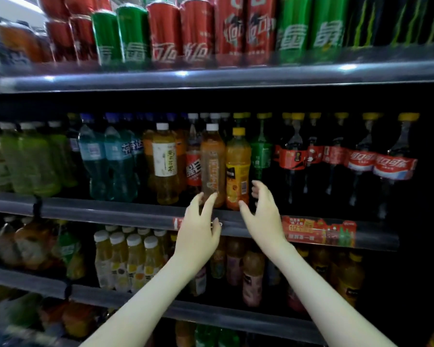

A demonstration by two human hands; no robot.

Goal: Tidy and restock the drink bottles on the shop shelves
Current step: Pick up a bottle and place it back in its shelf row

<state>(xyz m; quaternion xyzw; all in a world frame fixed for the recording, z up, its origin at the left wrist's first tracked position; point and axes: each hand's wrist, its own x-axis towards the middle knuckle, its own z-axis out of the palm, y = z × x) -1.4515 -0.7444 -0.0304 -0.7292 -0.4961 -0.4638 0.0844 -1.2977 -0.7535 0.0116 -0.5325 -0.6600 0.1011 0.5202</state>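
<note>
My left hand (198,229) and right hand (263,211) are released, fingers spread, bracketing the tea bottle (212,166) and juice bottle (238,171) at the shelf edge (110,209), probably to straighten the pair.

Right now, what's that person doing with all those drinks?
A person is reaching both hands to the middle shelf of drinks. The left hand, fingers spread, is at the foot of a white-capped bottle. The right hand is open at the base of the yellow-capped bottle next to it. Neither bottle is gripped yet; both stand upright.
</note>
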